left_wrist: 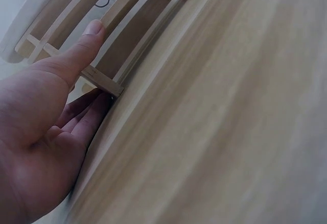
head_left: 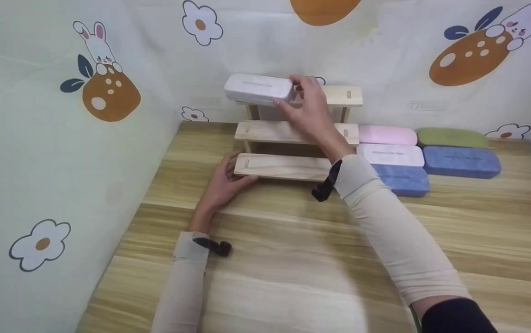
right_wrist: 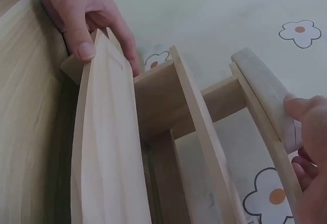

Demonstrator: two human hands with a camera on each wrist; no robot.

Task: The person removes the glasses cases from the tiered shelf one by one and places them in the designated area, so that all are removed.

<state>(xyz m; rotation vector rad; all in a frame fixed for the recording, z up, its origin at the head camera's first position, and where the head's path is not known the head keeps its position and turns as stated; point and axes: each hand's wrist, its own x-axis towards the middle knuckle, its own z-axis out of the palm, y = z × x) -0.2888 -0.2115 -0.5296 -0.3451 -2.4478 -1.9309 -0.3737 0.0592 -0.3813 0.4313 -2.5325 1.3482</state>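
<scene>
A three-tier wooden stand (head_left: 286,166) stands on the table against the back wall. My right hand (head_left: 311,108) pinches the right end of a pale grey-white glasses case (head_left: 256,88) between thumb and fingers. That case (right_wrist: 265,94) lies along the left part of the top tier in the right wrist view. My left hand (head_left: 222,185) grips the left end of the bottom tier. Its thumb (left_wrist: 89,40) presses the tier's front edge in the left wrist view, while the other fingers reach around the end. The middle and bottom tiers hold no cases.
Right of the stand sit more glasses cases on the wood-grain table (head_left: 283,259): pink (head_left: 387,135), white (head_left: 390,155), green (head_left: 452,138), a blue one (head_left: 461,162) and another blue one (head_left: 406,180) partly behind my right sleeve. Patterned walls rise behind and at left.
</scene>
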